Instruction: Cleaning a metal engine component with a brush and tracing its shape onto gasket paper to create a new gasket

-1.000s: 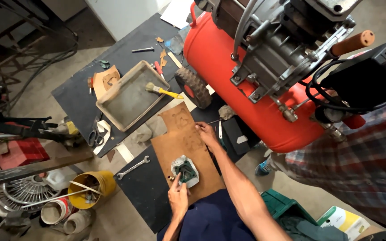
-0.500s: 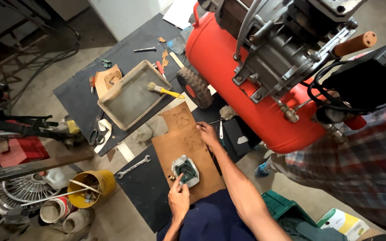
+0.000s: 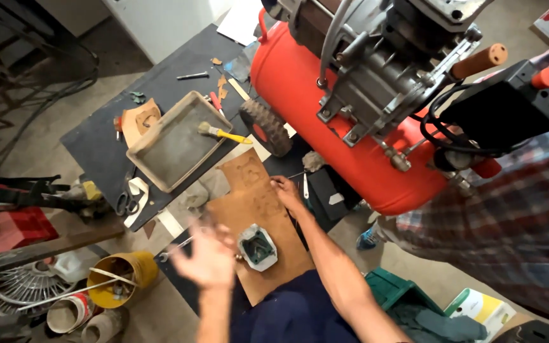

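now your left hand (image 3: pixel 208 254) hovers blurred, fingers spread, empty, just left of the grey metal housing (image 3: pixel 257 246) near the cardboard sheet's (image 3: pixel 249 197) front edge; right hand (image 3: pixel 286 192) presses flat on its right edge, gripping nothing. likely repositioning; next needs a firm grasp.

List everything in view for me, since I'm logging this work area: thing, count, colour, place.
metal part: one, grey-green, on the cardboard sheet
cardboard sheet: one, brown, on the dark mat
dark mat: one, black, on the floor
tray: one, grey, on the mat
brush: one, yellow handle, across the tray's edge
compressor tank: one, red, upper right
scissors: one, dark, mat's left edge
bucket: one, yellow, lower left
left hand: blurred, open, beside the metal part
right hand: resting on the cardboard
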